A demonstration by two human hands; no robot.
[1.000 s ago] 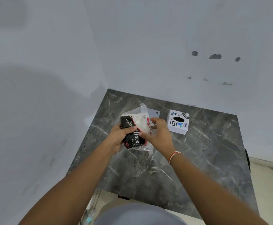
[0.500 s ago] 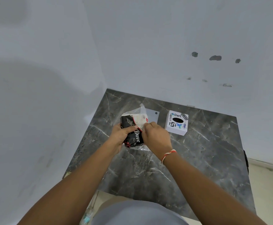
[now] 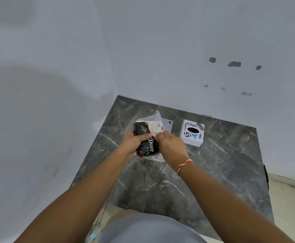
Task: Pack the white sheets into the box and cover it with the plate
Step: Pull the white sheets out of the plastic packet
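A black and white plastic pack of tissues (image 3: 147, 137), printed "Dove", is held above the dark marble table (image 3: 222, 163). My left hand (image 3: 134, 143) grips its left side. My right hand (image 3: 171, 146) pinches the pack's top right edge, where white sheets (image 3: 154, 128) show through the wrapper. The white box (image 3: 192, 133), with stickers and a dark oval slot on top, stands to the right of my hands. A flat grey plate (image 3: 167, 124) with a small hole lies on the table behind the pack, partly hidden by it.
Pale walls close the table in at the left and the back. The table's right edge drops to a light floor (image 3: 290, 207). My grey-clad lap (image 3: 150, 230) sits at the table's near edge.
My right hand has moved left onto the pack and closed on its top edge. The pack has sunk a little lower in my hands. The box and the plate have not moved.
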